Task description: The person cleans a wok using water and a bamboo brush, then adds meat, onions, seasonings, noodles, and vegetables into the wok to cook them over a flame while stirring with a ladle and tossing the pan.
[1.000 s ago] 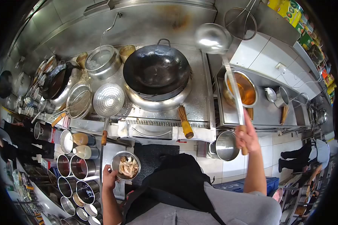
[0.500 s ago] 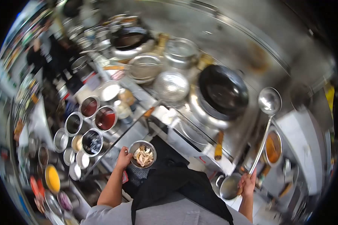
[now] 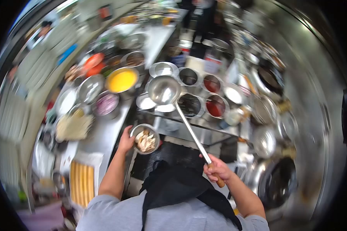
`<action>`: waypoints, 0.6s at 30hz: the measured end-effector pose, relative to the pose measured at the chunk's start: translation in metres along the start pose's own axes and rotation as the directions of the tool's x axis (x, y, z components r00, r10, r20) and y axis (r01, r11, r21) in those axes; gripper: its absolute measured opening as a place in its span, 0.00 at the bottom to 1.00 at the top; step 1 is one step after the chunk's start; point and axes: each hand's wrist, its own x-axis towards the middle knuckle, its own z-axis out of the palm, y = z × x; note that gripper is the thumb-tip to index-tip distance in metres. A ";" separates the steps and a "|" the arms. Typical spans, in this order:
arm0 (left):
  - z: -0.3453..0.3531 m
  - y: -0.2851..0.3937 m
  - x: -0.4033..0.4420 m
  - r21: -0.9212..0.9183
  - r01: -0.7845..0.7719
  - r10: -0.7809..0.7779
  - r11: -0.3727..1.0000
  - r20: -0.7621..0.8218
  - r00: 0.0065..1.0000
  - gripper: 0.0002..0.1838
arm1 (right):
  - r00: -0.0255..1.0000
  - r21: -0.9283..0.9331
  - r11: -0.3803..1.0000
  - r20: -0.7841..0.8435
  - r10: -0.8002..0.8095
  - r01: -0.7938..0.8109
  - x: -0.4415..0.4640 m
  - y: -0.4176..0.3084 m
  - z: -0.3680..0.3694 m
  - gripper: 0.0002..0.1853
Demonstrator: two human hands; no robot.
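Note:
My left hand [image 3: 126, 141] grips the rim of a metal bowl [image 3: 157, 145], its fingers closed on the near-left edge. Pale sliced pieces, perhaps mushroom or chicken, lie in the bowl. Closed round a wooden handle, my right hand [image 3: 218, 169] carries a long-handled ladle [image 3: 164, 90]. The ladle's round head is over the row of sauce pots, apart from the bowl. Behind it stand a pot of dark liquid [image 3: 189, 105] and a pot of red sauce [image 3: 216, 106]. Blur hides whether the ladle touches any pot.
Left, a counter holds a bowl of yellow liquid [image 3: 122, 80], a bowl of chopped purple onion [image 3: 107, 104] and a striped wooden board [image 3: 82, 182]. On the right are a black wok [image 3: 280, 183] and a perforated strainer [image 3: 264, 142]. A person in dark clothes [image 3: 201, 27] stands far back.
My view and body have turned left, from the stove toward the sauce pots and counter. The ladle has swung from far right to over the pots. Both hands keep their holds.

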 end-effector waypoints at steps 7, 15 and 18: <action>-0.094 -0.011 0.008 0.009 0.168 -0.163 0.986 -0.182 0.970 0.40 | 0.997 -0.576 0.817 0.051 0.063 -0.022 0.170 -0.066 0.092 0.42; -0.115 -0.003 0.050 -0.040 0.223 -0.227 0.974 -0.120 0.967 0.48 | 0.994 -0.947 -0.321 0.035 -0.105 0.000 0.251 -0.039 0.146 0.47; -0.116 -0.007 0.059 -0.032 0.211 -0.213 0.977 -0.149 0.966 0.50 | 0.980 -0.960 -0.249 0.160 -0.119 0.126 0.253 -0.025 0.137 0.49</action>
